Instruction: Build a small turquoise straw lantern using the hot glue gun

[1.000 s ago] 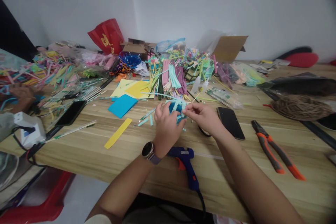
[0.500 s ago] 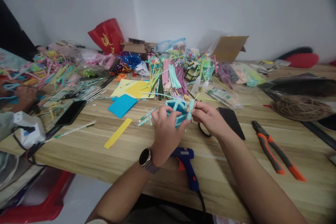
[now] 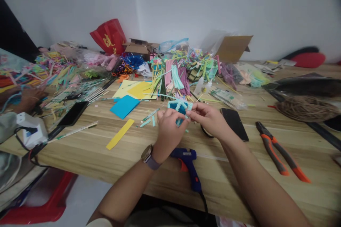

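Blue piece point(image 3: 174, 106) with mint fuzzy trim: mid-table, raised between both hands; near left part covered by left hand point(image 3: 172, 127), underside unseen. Mint strip point(image 3: 190, 106) at its right end partly behind right fingertips; whether attached, cannot tell. Left hand: thumb and fingers clamped on the blue piece. Right hand point(image 3: 209, 117): thumb and forefinger pinched together on the strip. Glue gun point(image 3: 190, 166) nearer; upper left end hidden by left wrist. Co-worker's hand point(image 3: 32, 97), far left: dim, grip unclear.
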Tool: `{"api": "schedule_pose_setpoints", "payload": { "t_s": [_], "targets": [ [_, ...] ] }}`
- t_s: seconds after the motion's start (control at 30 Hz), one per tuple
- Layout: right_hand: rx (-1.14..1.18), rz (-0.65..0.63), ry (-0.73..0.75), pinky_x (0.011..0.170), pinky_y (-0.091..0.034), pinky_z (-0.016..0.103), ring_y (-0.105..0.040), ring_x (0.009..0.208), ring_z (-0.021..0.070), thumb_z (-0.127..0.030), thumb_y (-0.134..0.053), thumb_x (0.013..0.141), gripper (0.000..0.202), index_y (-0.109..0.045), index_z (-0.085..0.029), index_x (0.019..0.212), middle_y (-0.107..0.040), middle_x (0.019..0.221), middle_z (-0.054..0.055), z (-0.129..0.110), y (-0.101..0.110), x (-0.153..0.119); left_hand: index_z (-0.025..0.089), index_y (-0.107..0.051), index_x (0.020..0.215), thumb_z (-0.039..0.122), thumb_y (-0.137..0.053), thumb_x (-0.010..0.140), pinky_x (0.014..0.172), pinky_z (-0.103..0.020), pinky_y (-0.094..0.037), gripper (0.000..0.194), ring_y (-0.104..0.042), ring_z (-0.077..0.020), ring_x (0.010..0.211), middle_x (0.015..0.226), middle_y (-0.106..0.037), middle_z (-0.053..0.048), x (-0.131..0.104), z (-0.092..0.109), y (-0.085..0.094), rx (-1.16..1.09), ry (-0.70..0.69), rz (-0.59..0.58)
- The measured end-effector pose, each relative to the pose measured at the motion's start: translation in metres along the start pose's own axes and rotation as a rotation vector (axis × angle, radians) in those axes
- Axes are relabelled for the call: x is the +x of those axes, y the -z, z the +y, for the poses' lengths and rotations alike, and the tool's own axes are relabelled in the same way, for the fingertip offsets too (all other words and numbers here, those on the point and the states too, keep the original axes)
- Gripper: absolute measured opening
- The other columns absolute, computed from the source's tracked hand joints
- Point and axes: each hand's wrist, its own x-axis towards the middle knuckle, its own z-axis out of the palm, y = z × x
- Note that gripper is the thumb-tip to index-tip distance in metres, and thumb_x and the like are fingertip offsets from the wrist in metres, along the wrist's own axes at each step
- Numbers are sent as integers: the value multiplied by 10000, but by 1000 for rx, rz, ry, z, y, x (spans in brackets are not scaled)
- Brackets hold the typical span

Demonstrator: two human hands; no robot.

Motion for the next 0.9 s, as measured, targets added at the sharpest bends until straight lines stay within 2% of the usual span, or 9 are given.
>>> {"api": "schedule_pose_setpoints", "payload": {
  "t_s": [0.13, 0.27, 0.37, 0.5, 0.9],
  "targets": [
    [-122, 83, 61, 575, -339, 261, -422, 607, 129, -459, -600, 804, 290, -532, -204, 683, -466, 647, -23, 10, 6, 5, 262, -682, 1047, 426, -715, 752, 978, -472, -345, 339, -412, -300, 1118, 1217, -523, -85, 1, -10, -2, 161, -30, 68],
    [-294, 76, 132, 594, -339, 270, -433, 628, 143, -412, -564, 832, 290, -497, -209, 638, -458, 640, -15, 17, 8, 11, 275, -699, 1010, 399, -657, 803, 1024, -538, -311, 245, -310, -354, 1255, 1366, -431, -81, -1, -13, -9, 241, -98, 40],
    [-389, 68, 170, 593, -329, 273, -435, 615, 143, -365, -545, 845, 280, -484, -208, 620, -438, 623, -19, 17, 5, 14, 240, -699, 979, 381, -636, 817, 1045, -566, -295, 224, -264, -372, 1305, 1384, -437, -89, -2, -12, -16, 259, -93, 32],
    [-452, 35, 188, 591, -314, 271, -427, 610, 144, -333, -533, 849, 279, -471, -208, 607, -416, 610, -22, 17, 2, 15, 208, -696, 935, 373, -635, 815, 1063, -561, -294, 212, -274, -358, 1309, 1370, -473, -100, -1, -11, -21, 229, -62, 11],
    [-477, 23, 177, 604, -320, 278, -444, 634, 157, -301, -532, 851, 271, -458, -212, 606, -446, 630, -7, 19, -2, 14, 218, -707, 802, 347, -636, 806, 1009, -538, -328, 147, -313, -343, 1263, 1294, -549, -64, 6, -10, -24, 126, 59, 23]
  ]
}}
